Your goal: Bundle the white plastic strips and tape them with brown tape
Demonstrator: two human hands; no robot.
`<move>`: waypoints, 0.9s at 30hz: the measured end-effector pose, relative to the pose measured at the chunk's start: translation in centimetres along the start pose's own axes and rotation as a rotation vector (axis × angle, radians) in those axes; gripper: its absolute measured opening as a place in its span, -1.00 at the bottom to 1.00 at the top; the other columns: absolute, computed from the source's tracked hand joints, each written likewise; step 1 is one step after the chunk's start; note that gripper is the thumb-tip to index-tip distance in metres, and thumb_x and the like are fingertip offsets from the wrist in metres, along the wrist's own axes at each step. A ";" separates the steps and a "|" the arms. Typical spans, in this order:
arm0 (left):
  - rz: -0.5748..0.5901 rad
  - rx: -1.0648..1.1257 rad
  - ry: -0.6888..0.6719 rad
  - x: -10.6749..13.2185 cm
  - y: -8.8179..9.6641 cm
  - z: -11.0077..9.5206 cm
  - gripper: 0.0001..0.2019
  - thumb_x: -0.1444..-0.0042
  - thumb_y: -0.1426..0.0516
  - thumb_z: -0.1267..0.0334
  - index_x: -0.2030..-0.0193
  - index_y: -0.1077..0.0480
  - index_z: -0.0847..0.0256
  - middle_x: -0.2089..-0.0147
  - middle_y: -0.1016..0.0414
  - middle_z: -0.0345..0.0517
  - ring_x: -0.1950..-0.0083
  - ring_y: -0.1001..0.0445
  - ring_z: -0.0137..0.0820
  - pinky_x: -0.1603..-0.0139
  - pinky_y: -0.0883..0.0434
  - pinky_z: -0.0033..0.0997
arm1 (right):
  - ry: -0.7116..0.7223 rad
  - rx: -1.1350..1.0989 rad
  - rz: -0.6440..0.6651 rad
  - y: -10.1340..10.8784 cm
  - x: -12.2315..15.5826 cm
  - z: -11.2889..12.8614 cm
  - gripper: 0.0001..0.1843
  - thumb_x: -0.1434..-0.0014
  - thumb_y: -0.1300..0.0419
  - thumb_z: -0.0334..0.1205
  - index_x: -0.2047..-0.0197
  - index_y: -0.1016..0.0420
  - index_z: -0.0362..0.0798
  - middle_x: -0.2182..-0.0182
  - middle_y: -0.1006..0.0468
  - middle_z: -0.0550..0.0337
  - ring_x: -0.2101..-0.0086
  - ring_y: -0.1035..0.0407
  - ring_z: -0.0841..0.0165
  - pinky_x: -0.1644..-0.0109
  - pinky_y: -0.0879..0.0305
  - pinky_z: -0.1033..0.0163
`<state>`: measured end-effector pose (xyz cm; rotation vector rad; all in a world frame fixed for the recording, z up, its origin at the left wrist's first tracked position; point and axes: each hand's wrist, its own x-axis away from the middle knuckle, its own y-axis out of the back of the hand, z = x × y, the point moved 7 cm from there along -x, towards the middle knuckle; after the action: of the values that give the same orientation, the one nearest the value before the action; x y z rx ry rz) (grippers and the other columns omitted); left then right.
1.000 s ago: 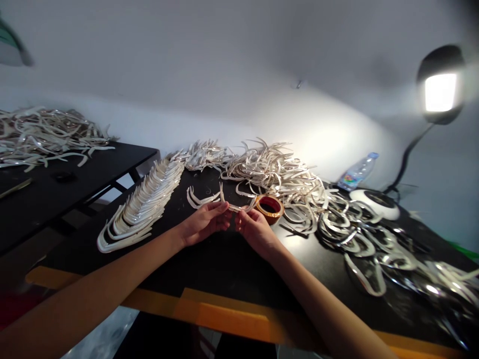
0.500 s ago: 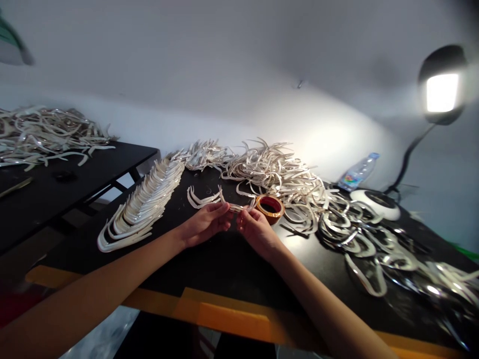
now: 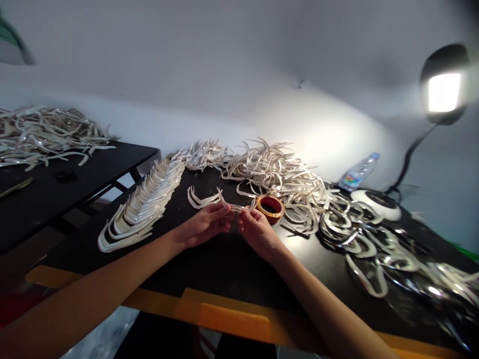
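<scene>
Between my two hands a few curved whitish strips are held together, their ends curling up and away from me. My left hand pinches the left side of them between thumb and fingers. On the right side, my right hand grips them with its fingertips. Just beyond my left hand, a small group of similar curved strips lies on the black table. A roll of brown tape rests right beside my right hand.
A long, overlapping row of strips runs along the left. Loose strips are heaped at the back, with dark-and-white curved pieces to the right. A plastic bottle and a lit lamp stand back right. Another table holds more strips.
Almost nothing differs. Both hands keep the same hold on the strips, with only a very slight shift of the fingers and the view.
</scene>
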<state>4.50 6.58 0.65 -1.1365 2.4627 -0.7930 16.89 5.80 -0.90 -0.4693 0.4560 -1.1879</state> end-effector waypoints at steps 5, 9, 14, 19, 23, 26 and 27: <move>-0.004 0.003 0.008 0.1 -0.1 0.0 -0.73 -0.19 -0.40 0.16 0.14 -0.63 0.36 0.27 -0.63 -0.06 0.36 -0.51 -0.53 0.28 -0.45 -0.55 | 0.008 0.008 -0.001 0.0 -0.1 0.1 -0.68 -0.06 -0.56 -0.06 0.29 -0.60 -0.06 0.44 -0.52 0.28 0.46 -0.30 0.50 0.36 -0.24 0.37; -0.024 0.017 0.016 0.0 -0.1 0.0 -0.74 -0.16 -0.42 0.16 0.19 -0.63 0.37 0.30 -0.61 -0.08 0.39 -0.48 -0.54 0.29 -0.45 -0.56 | 0.015 -0.007 -0.001 -0.2 0.0 0.1 -0.70 -0.06 -0.56 -0.08 0.29 -0.62 -0.07 0.44 -0.53 0.28 0.46 -0.31 0.51 0.36 -0.23 0.38; -0.001 0.031 0.022 0.1 -0.5 0.0 -0.76 -0.20 -0.39 0.17 0.21 -0.62 0.35 0.33 -0.59 -0.09 0.39 -0.48 -0.53 0.28 -0.46 -0.54 | 0.029 0.010 -0.003 -0.1 0.0 0.2 -0.71 -0.10 -0.54 -0.08 0.28 -0.61 -0.08 0.43 -0.53 0.27 0.45 -0.30 0.50 0.34 -0.23 0.36; 0.006 0.026 0.023 0.2 -0.5 0.0 -0.77 -0.22 -0.37 0.16 0.22 -0.60 0.34 0.34 -0.57 -0.10 0.40 -0.47 -0.52 0.28 -0.44 -0.53 | 0.020 0.025 0.003 -0.1 0.0 0.1 -0.71 -0.13 -0.52 -0.07 0.25 -0.60 -0.06 0.41 -0.52 0.27 0.45 -0.29 0.48 0.32 -0.26 0.33; 0.008 0.027 0.022 0.2 -0.3 0.1 -0.76 -0.22 -0.37 0.14 0.19 -0.60 0.32 0.34 -0.55 -0.12 0.39 -0.47 -0.52 0.29 -0.43 -0.53 | 0.009 0.006 0.026 -0.3 0.1 -0.1 -0.72 -0.18 -0.48 -0.07 0.15 -0.61 -0.04 0.36 -0.53 0.25 0.40 -0.32 0.46 0.26 -0.30 0.32; -0.001 0.027 0.017 0.2 -0.1 0.2 -0.76 -0.22 -0.37 0.13 0.18 -0.60 0.30 0.33 -0.55 -0.13 0.38 -0.48 -0.51 0.31 -0.41 -0.52 | 0.010 0.011 0.030 -0.2 0.2 -0.2 -0.73 -0.18 -0.48 -0.07 0.14 -0.62 -0.02 0.36 -0.53 0.25 0.40 -0.32 0.46 0.26 -0.31 0.32; -0.004 0.028 0.017 0.2 -0.1 0.2 -0.76 -0.22 -0.37 0.13 0.19 -0.60 0.30 0.34 -0.55 -0.14 0.38 -0.48 -0.51 0.31 -0.41 -0.52 | 0.008 0.015 0.026 -0.2 0.2 -0.2 -0.73 -0.18 -0.48 -0.07 0.14 -0.62 -0.02 0.36 -0.53 0.25 0.40 -0.32 0.46 0.26 -0.32 0.32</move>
<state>4.50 6.29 0.59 -1.1301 2.4557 -0.8387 16.69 5.52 -0.98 -0.4445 0.4586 -1.1673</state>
